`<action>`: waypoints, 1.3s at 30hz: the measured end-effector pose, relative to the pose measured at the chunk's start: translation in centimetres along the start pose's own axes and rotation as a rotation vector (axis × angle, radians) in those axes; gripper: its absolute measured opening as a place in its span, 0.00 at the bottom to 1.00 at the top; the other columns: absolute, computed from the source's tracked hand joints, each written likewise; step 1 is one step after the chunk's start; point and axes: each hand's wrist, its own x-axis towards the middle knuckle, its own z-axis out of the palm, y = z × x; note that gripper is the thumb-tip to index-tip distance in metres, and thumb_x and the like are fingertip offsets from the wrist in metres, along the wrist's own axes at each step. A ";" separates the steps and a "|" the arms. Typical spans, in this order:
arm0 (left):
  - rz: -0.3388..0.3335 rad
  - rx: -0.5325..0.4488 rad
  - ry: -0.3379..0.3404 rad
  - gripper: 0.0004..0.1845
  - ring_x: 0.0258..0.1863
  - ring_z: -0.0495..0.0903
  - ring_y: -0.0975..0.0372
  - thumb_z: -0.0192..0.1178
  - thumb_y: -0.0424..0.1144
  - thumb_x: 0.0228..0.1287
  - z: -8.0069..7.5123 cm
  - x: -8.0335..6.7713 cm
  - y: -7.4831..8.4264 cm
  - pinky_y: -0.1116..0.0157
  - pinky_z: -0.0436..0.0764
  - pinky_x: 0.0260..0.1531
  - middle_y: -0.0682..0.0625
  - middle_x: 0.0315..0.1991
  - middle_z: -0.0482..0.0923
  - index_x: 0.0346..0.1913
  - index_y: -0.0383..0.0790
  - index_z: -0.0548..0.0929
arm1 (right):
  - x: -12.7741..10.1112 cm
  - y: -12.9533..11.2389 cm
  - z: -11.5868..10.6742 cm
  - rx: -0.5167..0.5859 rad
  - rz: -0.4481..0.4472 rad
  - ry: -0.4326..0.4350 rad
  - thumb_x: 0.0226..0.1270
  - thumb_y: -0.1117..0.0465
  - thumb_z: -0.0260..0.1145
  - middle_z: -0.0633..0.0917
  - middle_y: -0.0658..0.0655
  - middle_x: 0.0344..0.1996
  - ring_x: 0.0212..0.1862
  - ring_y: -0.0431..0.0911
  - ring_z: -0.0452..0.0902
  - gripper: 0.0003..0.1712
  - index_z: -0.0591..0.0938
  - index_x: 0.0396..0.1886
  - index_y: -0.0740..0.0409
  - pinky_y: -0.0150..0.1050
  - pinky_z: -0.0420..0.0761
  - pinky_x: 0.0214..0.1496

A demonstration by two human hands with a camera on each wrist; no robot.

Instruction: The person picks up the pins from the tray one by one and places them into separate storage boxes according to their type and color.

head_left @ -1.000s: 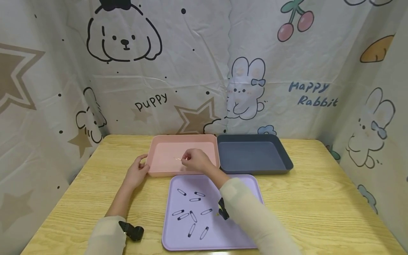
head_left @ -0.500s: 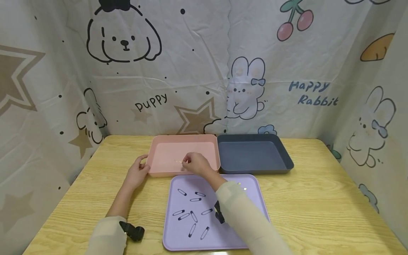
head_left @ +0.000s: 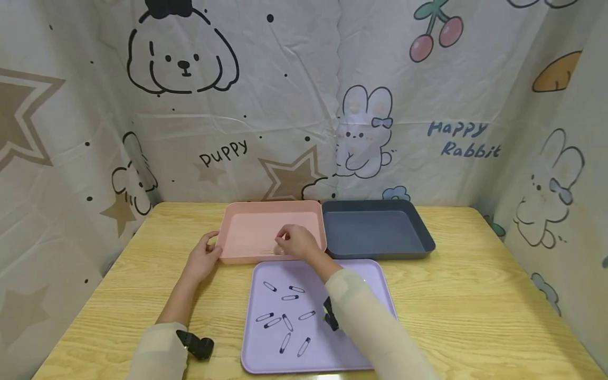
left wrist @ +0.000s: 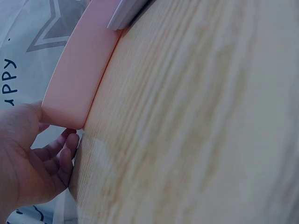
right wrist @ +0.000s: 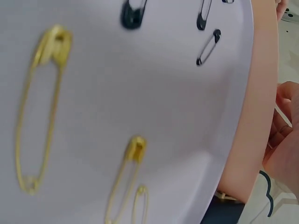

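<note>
In the head view, my left hand [head_left: 204, 258] holds the left end of the pink tray [head_left: 225, 224]; the left wrist view shows the thumb at its rim and the fingers bent by its lower corner. My right hand [head_left: 299, 244] hovers over that tray, fingers bent. Just below its fingertips lies a gold safety pin [head_left: 268, 252], apparently apart from them. In front, several black-ended safety pins [head_left: 290, 297] lie on the lilac tray [head_left: 318, 359]. The right wrist view shows gold safety pins [right wrist: 136, 150] on it too, mostly hidden by my right sleeve in the head view.
A dark blue tray [head_left: 375, 232] stands against the pink tray's right side. All three trays rest on a wooden table [head_left: 475, 295]. A printed curtain [head_left: 285, 105] hangs behind and at both sides. Each wrist carries a small black camera [head_left: 197, 344].
The gold safety pin has gone from my right fingertips down into the pink tray, and the fingers have lifted slightly off it. My left hand stays on the tray's edge.
</note>
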 end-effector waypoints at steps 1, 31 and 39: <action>0.001 0.002 -0.001 0.27 0.36 0.70 0.59 0.44 0.39 0.70 0.0 0.0 0.0 0.69 0.71 0.32 0.39 0.43 0.71 0.70 0.40 0.57 | 0.0 0.1 -0.2 -0.004 -0.003 0.002 0.64 0.53 0.61 0.78 0.49 0.26 0.29 0.41 0.70 0.09 0.83 0.37 0.52 0.32 0.68 0.30; -0.005 0.028 -0.006 0.28 0.41 0.71 0.55 0.43 0.40 0.70 0.0 0.2 -0.2 0.68 0.72 0.35 0.37 0.47 0.71 0.71 0.40 0.56 | -2.0 2.8 -4.5 0.079 -0.092 -0.015 0.58 0.58 0.67 0.79 0.53 0.26 0.27 0.42 0.70 0.08 0.83 0.35 0.57 0.31 0.69 0.29; -0.003 0.022 -0.002 0.28 0.39 0.71 0.57 0.44 0.39 0.69 0.0 0.2 -0.2 0.69 0.72 0.34 0.38 0.44 0.71 0.70 0.39 0.57 | -3.7 3.6 -5.6 0.100 -0.128 -0.047 0.59 0.58 0.66 0.78 0.51 0.25 0.27 0.40 0.69 0.07 0.82 0.35 0.56 0.30 0.69 0.27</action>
